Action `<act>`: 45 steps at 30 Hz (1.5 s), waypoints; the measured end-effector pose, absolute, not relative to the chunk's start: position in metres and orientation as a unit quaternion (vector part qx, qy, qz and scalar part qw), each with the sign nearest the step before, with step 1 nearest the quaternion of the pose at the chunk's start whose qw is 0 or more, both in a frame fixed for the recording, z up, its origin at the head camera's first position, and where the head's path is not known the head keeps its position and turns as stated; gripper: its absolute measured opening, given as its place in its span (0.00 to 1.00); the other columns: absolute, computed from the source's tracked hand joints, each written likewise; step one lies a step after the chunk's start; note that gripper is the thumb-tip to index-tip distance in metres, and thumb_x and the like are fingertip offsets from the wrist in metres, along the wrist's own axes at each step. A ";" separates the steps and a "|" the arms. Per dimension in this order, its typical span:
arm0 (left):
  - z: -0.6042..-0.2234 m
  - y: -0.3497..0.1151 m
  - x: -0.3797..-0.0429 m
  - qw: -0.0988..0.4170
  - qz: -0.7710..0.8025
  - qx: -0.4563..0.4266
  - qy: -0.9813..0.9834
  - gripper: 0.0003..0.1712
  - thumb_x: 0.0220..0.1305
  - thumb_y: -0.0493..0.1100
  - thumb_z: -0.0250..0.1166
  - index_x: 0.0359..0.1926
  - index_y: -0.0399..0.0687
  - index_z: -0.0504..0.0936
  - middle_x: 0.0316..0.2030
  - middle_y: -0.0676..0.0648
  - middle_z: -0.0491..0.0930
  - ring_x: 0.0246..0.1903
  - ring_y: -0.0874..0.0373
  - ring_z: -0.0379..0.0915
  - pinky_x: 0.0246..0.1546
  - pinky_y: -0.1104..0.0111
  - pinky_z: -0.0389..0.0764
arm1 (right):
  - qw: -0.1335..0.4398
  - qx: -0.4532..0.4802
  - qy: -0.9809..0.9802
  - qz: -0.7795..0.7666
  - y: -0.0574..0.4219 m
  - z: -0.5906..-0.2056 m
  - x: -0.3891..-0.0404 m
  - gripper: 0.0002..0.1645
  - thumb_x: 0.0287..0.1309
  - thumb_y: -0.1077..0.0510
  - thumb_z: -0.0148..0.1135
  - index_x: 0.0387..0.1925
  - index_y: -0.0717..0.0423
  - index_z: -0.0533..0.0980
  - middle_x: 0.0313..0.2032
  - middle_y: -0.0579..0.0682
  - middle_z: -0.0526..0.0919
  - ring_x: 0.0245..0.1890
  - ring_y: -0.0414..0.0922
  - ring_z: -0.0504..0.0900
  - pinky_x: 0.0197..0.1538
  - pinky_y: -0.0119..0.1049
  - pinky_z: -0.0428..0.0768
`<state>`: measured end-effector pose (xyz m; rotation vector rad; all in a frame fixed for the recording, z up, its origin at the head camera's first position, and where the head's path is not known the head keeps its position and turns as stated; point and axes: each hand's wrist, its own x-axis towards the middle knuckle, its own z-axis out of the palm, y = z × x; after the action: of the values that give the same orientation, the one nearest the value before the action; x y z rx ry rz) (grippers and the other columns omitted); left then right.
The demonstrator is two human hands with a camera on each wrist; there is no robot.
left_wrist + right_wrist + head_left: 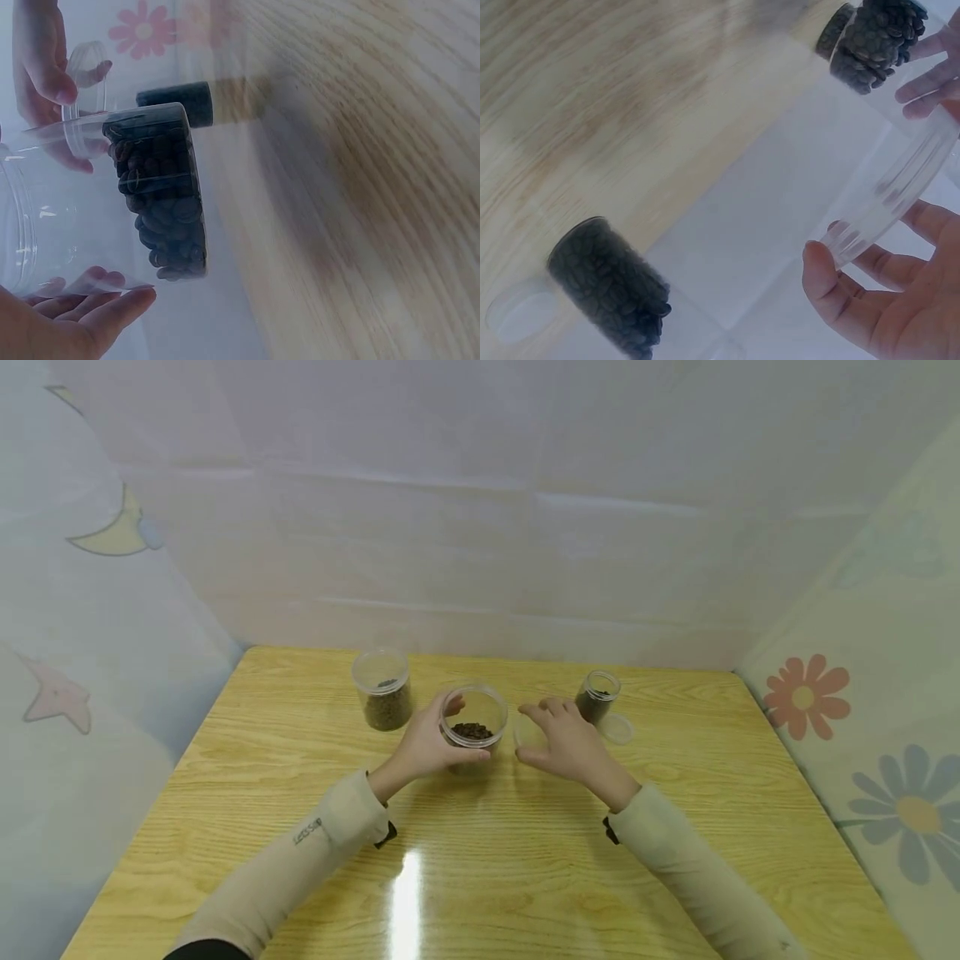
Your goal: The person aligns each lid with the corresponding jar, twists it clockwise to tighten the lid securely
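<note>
My left hand [423,743] grips a wide clear plastic jar [474,743] around its side, the mouth facing up without a cover. Dark coffee beans [161,199] fill its lower part in the left wrist view, where a shadow falls on the wood beneath it. Just right of the jar, my right hand [570,747] holds a clear round lid [889,202] by its edge, between thumb and fingers. The lid stands on its side, tilted, close to the jar's rim. In the head view this lid is faint against the wood.
At the back left stands another clear jar [386,708] partly filled with dark contents. Behind the right hand is a smaller open jar [596,700] of dark beans, with a small clear lid [617,728] lying beside it. A printed cloth backdrop [480,568] borders the wooden table [480,877].
</note>
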<state>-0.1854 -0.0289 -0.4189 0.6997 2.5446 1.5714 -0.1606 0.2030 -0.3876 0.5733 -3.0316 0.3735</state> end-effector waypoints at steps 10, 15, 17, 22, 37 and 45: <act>-0.419 -0.033 -0.174 0.050 0.511 0.228 0.827 0.58 0.35 0.57 0.77 0.65 0.44 0.58 0.59 0.41 0.67 0.58 0.50 0.63 0.56 0.53 0.66 | 0.023 0.185 -0.974 0.131 0.201 -0.385 -0.148 0.37 0.48 0.41 0.60 0.59 0.51 0.68 0.53 0.61 0.69 0.50 0.61 0.68 0.29 0.50 0.78; -0.419 -0.034 -0.168 0.048 0.510 0.229 0.827 0.57 0.35 0.56 0.77 0.64 0.43 0.58 0.58 0.41 0.68 0.57 0.50 0.64 0.55 0.54 0.67 | 0.032 0.190 -0.972 0.135 0.200 -0.387 -0.143 0.37 0.48 0.42 0.62 0.59 0.52 0.69 0.52 0.61 0.70 0.48 0.61 0.69 0.30 0.50 0.77; -0.420 -0.034 -0.166 0.047 0.508 0.228 0.829 0.57 0.34 0.56 0.77 0.64 0.43 0.59 0.58 0.42 0.68 0.57 0.50 0.64 0.56 0.54 0.67 | 0.035 0.191 -0.972 0.134 0.200 -0.388 -0.140 0.37 0.47 0.42 0.62 0.58 0.52 0.69 0.52 0.61 0.70 0.46 0.61 0.70 0.28 0.48 0.77; -0.422 -0.035 -0.162 0.047 0.509 0.228 0.829 0.57 0.33 0.56 0.78 0.63 0.43 0.60 0.57 0.41 0.69 0.57 0.50 0.65 0.56 0.54 0.66 | 0.032 0.189 -0.973 0.132 0.200 -0.390 -0.135 0.37 0.47 0.42 0.64 0.58 0.51 0.69 0.52 0.61 0.70 0.45 0.59 0.70 0.24 0.45 0.76; -0.425 -0.034 -0.149 0.062 0.511 0.240 0.823 0.56 0.33 0.54 0.78 0.64 0.44 0.60 0.58 0.41 0.68 0.57 0.48 0.64 0.56 0.53 0.66 | 0.061 0.206 -0.967 0.139 0.205 -0.389 -0.122 0.37 0.47 0.42 0.63 0.57 0.54 0.70 0.49 0.61 0.72 0.44 0.59 0.71 0.34 0.51 0.77; -0.429 -0.036 -0.145 0.055 0.502 0.263 0.822 0.55 0.34 0.55 0.77 0.63 0.42 0.60 0.57 0.42 0.69 0.56 0.46 0.66 0.54 0.52 0.68 | 0.061 0.203 -0.967 0.144 0.207 -0.388 -0.116 0.37 0.46 0.42 0.65 0.57 0.54 0.70 0.49 0.60 0.72 0.45 0.59 0.71 0.35 0.51 0.77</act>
<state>-0.1452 -0.0363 -0.4293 0.7989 2.4966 1.5242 -0.1158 0.2066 -0.3882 0.6134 -2.9243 0.4353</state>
